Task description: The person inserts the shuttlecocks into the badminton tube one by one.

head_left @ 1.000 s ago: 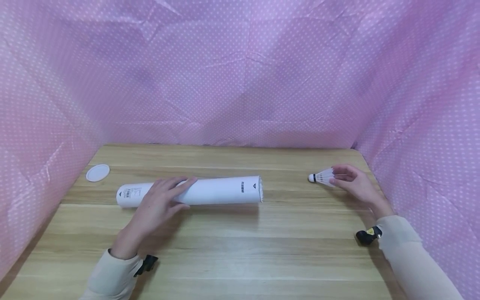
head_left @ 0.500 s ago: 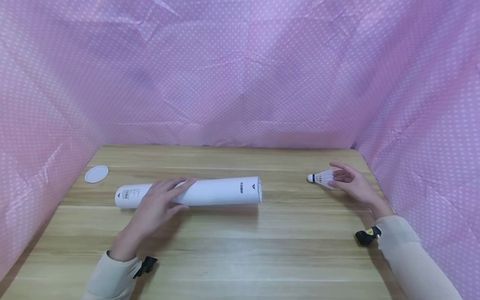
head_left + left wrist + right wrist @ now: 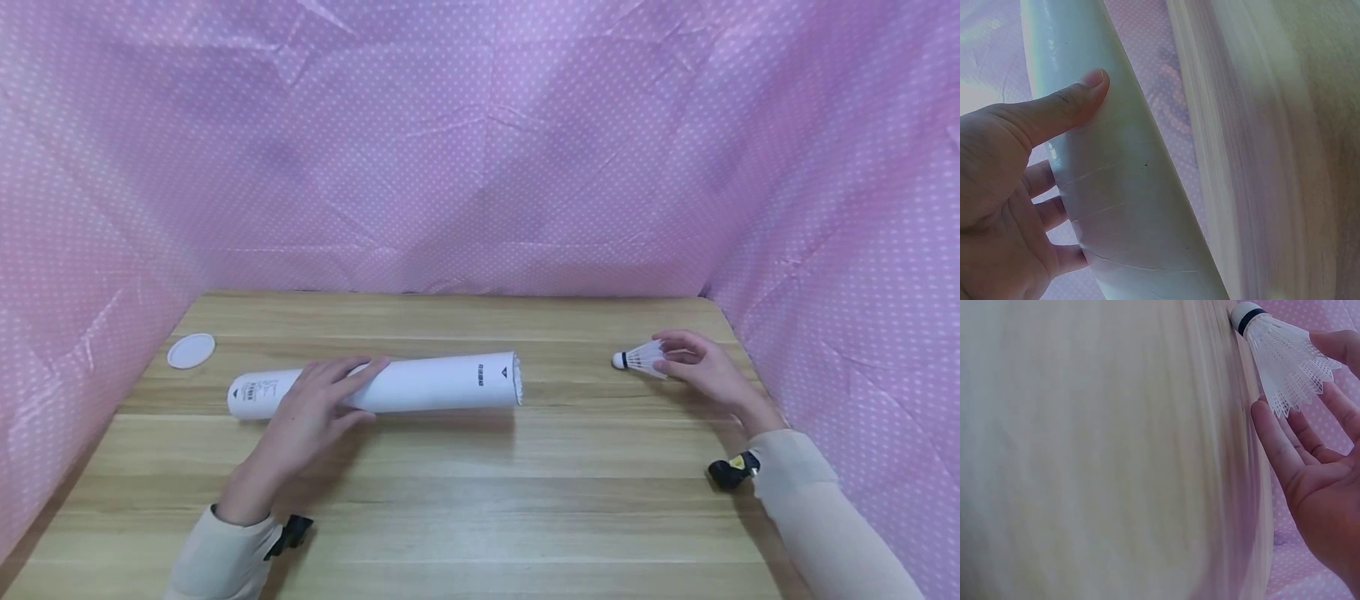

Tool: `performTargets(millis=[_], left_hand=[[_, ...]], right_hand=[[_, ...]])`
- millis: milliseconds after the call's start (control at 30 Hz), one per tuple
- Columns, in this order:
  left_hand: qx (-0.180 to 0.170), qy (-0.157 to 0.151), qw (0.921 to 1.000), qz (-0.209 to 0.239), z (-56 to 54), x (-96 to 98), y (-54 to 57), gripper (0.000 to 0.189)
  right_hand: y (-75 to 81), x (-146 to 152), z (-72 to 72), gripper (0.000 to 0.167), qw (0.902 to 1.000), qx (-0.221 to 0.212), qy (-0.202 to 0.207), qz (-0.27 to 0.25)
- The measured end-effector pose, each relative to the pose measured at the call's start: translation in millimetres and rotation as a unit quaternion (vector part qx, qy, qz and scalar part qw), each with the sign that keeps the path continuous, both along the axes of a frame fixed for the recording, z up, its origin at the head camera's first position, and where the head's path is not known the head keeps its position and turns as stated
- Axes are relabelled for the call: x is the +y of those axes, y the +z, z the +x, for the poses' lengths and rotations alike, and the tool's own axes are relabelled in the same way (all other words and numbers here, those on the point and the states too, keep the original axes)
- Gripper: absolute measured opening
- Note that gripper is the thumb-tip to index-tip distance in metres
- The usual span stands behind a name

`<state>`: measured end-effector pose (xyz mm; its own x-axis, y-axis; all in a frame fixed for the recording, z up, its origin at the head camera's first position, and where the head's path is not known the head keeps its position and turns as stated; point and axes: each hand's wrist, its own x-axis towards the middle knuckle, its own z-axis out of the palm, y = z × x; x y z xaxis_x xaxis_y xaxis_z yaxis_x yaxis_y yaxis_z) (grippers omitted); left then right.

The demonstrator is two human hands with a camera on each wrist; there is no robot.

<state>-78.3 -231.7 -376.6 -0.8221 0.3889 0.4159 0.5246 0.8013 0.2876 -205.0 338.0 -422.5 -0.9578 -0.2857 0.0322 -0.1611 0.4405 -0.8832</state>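
My left hand (image 3: 315, 404) grips a long white shuttlecock tube (image 3: 427, 383) round its middle, with the thumb on the near side. The tube lies crosswise, black print near both ends, its rough-edged end facing right. In the left wrist view the thumb presses on the tube's smooth wall (image 3: 1129, 162), and the other fingers pass behind it. On the right, my right hand (image 3: 705, 367) pinches the feathered skirt of a white shuttlecock (image 3: 640, 358). Its black-banded cork points left toward the tube. In the right wrist view the thumb lies on the shuttlecock's skirt (image 3: 1288, 359).
A round white lid (image 3: 191, 351) lies at the table's far left. The wooden table (image 3: 480, 517) is bordered by pink dotted cloth (image 3: 480, 167) at the back and both sides. Black wrist cameras (image 3: 731, 473) sit under both sleeves.
The right index finger lifted off the shuttlecock's skirt half a second ago and is now back down by it. The left hand's hold on the tube stays the same.
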Motion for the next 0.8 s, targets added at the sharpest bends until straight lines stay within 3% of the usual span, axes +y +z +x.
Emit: performTargets(millis=[433, 800], left_hand=[[-0.004, 0.001, 1.0000, -0.004, -0.7, 2.2, 0.1, 0.081], [-0.010, 0.006, 0.9999, -0.004, -1.7, 3.4, 0.7, 0.082]], right_hand=[[-4.3, -3.0, 5.2, 0.046, 0.9992, -0.001, 0.006, -0.041], [12.1, -27.8, 11.1, 0.043, 0.9967, 0.007, 0.028, -0.076]])
